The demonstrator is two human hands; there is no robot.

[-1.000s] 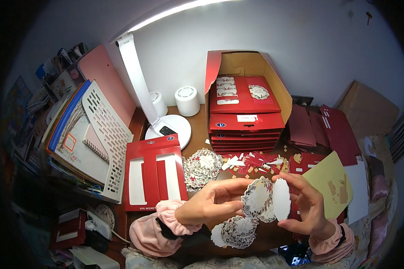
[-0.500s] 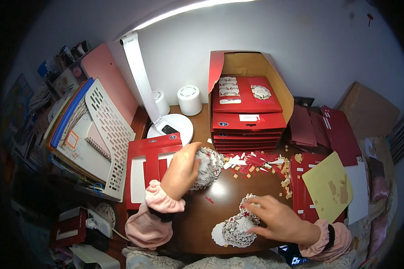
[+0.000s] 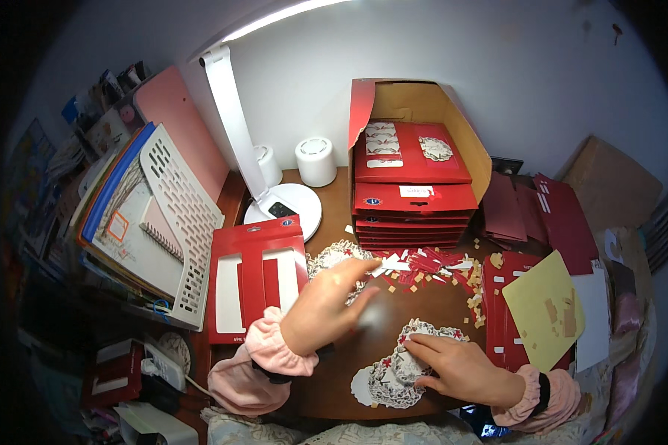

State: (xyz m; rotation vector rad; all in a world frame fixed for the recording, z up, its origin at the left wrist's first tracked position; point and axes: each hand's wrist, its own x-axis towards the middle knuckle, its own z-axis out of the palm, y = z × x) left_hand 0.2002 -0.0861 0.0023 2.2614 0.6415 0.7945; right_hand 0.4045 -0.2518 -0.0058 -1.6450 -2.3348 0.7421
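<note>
My left hand is over the left-middle of the table, fingers stretched and thumb apart, with nothing in it that I can see. Just behind it lies a heap of round, lacy-edged white cutouts, partly covered by its fingers. Near the table's front edge, my right hand has its fingers and thumb on either side of a scalloped cutout, printed in black and white with red bits. This piece rests on a small pile of similar cutouts; my fingers hide part of it.
A red box of flat red packages stands at the back. Red and tan scraps lie before it. Left are a red windowed package, a white lamp and a file rack. A yellow sheet lies right.
My left hand has moved right and toward me, away from the heap, its fingers spreading. More cutouts now show under my right hand, where the pile reaches farther right.
</note>
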